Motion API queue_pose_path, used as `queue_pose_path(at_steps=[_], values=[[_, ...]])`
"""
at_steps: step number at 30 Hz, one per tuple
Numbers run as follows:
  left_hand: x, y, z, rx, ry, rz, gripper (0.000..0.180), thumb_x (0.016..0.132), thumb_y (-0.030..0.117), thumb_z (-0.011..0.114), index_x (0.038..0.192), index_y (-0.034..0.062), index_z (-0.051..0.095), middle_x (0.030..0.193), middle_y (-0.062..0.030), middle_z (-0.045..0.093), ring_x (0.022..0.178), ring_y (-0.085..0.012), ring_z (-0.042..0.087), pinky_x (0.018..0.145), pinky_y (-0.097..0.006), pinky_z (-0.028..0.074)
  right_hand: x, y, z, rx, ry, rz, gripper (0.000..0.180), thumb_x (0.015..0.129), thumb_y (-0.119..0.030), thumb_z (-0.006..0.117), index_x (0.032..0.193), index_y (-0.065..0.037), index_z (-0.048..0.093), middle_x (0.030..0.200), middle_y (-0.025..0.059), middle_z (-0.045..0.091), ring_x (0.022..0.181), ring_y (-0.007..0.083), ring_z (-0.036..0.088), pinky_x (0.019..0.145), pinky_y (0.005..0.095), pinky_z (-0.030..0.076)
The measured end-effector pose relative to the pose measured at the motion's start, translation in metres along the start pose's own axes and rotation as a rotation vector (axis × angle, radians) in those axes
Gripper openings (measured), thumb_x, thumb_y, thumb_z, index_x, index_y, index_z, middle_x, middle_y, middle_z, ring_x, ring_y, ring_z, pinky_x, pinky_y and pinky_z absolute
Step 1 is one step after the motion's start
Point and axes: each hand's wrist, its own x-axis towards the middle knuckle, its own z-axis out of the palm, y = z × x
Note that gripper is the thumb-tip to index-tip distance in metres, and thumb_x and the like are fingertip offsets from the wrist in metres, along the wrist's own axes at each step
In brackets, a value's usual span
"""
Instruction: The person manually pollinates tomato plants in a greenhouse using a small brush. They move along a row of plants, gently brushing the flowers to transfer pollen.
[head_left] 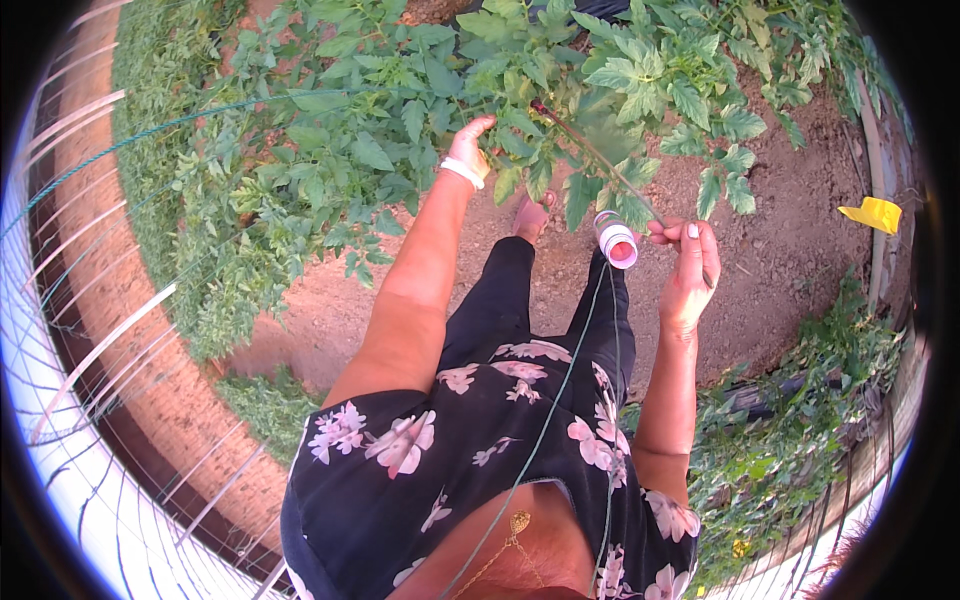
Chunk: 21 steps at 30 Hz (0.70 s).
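My left hand (472, 152), with a white band at the wrist, reaches into the leaves of a tomato plant (372, 150). One finger shows stretched out and the hand looks open; leaves hide the others. In my right hand (690, 262) is a long thin brush (612, 172), pinched between thumb and fingers near its rear end. Its dark red tip lies among the leaves, to the right of my left hand. Just left of my right hand, a small white cup (617, 245) with reddish stuff inside hangs on a green cord (560, 385).
Further tomato foliage (690, 75) spreads across the top right over bare soil (740, 290). A teal rope (190, 122) crosses at upper left. A yellow tag (872, 214) is at the right. Low green plants (770, 450) grow at lower right, and my foot (533, 215) is on the soil.
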Motion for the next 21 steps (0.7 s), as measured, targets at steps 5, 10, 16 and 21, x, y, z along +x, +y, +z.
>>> queue_pose_path(at_steps=[5,10,16,21], values=[[-0.002,-0.001,-0.002,-0.029,-0.025,-0.002,0.024,0.081,0.019,0.067,0.104,0.0113,0.063,0.107,-0.0048,0.064,0.103,-0.0252,0.059,0.09,-0.046,0.047,0.018,0.014,0.021,-0.106,-0.066,0.054,0.027,0.101,-0.02,0.047,0.089,0.001,0.059,0.092,0.0127,0.067,0.079,0.0162,0.061,0.072,0.0293,0.049],[-0.001,0.001,-0.005,-0.06,-0.051,-0.047,0.024,0.082,0.019,0.066,0.105,0.0119,0.063,0.106,-0.0036,0.065,0.098,-0.0225,0.059,0.083,-0.039,0.046,0.012,0.01,0.019,0.035,0.007,0.012,0.027,0.101,-0.021,0.048,0.087,0.0,0.059,0.091,0.0097,0.067,0.08,0.0159,0.063,0.073,0.0277,0.049],[0.007,0.004,-0.024,-0.047,0.035,0.087,0.017,0.084,0.019,0.065,0.099,0.0114,0.065,0.103,-0.003,0.065,0.095,-0.0204,0.058,0.078,-0.035,0.044,0.008,0.007,0.006,0.05,0.032,0.039,0.026,0.101,-0.019,0.047,0.088,0.0,0.06,0.091,0.0098,0.066,0.079,0.0151,0.062,0.072,0.0269,0.048],[0.021,0.023,-0.05,-0.056,0.068,0.135,0.015,0.083,0.017,0.066,0.096,0.0101,0.065,0.105,-0.0049,0.065,0.096,-0.0235,0.06,0.082,-0.042,0.049,-0.02,-0.006,-0.022,0.104,0.086,-0.047,0.027,0.1,-0.017,0.046,0.085,0.001,0.059,0.087,0.0118,0.067,0.077,0.0167,0.062,0.073,0.0298,0.049]])
